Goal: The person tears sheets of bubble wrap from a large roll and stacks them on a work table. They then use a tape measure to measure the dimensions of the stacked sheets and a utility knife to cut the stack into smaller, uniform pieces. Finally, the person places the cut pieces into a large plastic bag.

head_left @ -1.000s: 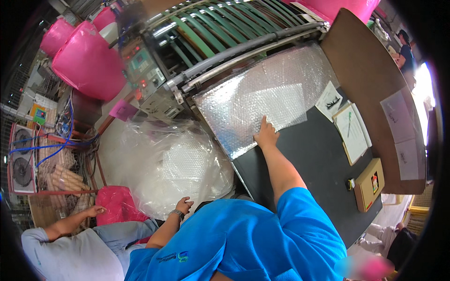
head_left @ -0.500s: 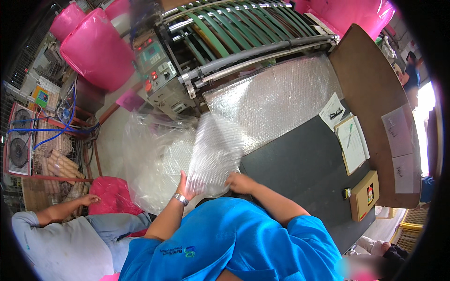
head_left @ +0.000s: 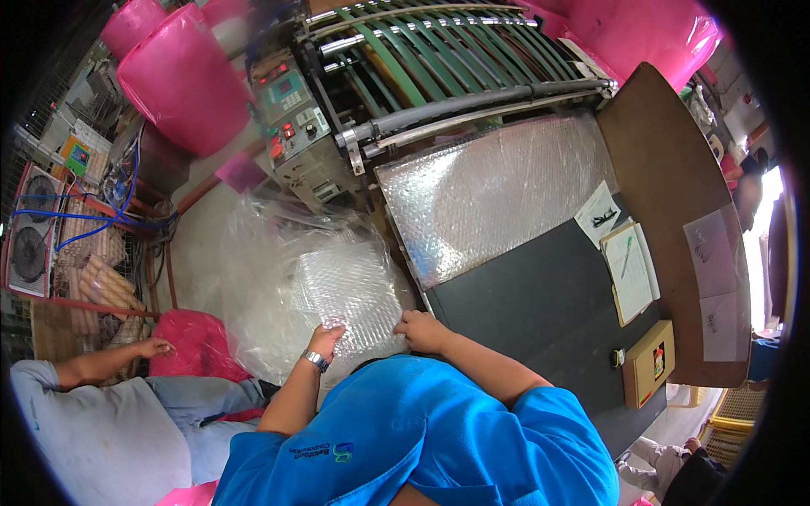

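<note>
In front of my waist lies a small pile of clear bubble wrap sheets [head_left: 353, 291], on or in a large crumpled clear plastic bag [head_left: 257, 295]; which of the two I cannot tell. My left hand [head_left: 325, 341], a metal watch at its wrist, grips the near left edge of the sheets with the thumb on top. At their near right edge, the fingers of my right hand [head_left: 422, 331] are curled and closed on the bubble wrap. Beyond, a wide, flat stack of bubble wrap [head_left: 506, 190] rests on the dark table [head_left: 523, 312].
A machine with green belts and rollers [head_left: 439, 67] stands behind the table, its control panel [head_left: 291, 105] at left. Papers, a clipboard [head_left: 629, 270] and a cardboard box [head_left: 648, 363] are at right. A co-worker [head_left: 118, 413] sits left beside a pink bag [head_left: 198, 346]. Pink rolls [head_left: 181, 84] stand behind.
The bubble wrap that was raised and blurred between my hands now lies flat on the pile at left. My right hand has shifted slightly left; the co-worker's hand has barely moved.
</note>
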The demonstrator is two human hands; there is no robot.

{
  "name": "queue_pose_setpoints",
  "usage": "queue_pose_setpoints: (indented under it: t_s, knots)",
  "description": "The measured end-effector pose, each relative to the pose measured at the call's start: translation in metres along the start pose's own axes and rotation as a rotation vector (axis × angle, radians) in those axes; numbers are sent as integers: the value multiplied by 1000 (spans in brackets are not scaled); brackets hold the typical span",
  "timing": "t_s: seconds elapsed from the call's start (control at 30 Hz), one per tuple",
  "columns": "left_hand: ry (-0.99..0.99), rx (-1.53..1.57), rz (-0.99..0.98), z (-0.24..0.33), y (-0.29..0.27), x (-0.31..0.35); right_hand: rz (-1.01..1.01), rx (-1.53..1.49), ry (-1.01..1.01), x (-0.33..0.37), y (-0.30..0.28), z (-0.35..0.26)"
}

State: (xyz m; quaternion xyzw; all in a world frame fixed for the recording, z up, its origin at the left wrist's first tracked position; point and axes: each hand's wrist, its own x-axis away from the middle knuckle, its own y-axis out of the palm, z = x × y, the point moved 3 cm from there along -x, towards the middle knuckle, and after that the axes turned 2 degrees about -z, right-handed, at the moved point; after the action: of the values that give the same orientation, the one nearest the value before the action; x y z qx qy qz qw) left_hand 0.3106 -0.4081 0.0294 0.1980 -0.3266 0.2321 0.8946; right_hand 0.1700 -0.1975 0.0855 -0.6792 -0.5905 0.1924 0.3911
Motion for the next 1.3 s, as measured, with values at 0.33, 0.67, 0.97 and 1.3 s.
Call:
queue_pose_setpoints:
  t_s: [0.33, 0.67, 0.97, 1.3]
  knots:
    - [-45, 436, 315, -22, -60, -17, -32, -192, 340, 29, 16, 32]
    - [-326, -115, 363, -15, -46, -9, 143, -323, 584, 66, 23, 72]
    - [-403, -263, 258, -50, -36, 3, 893, -1282, 992, 96, -7, 142]
    - [-379, -386, 174, -45, -33, 17, 1148, -619, 1676, 108, -78, 215]
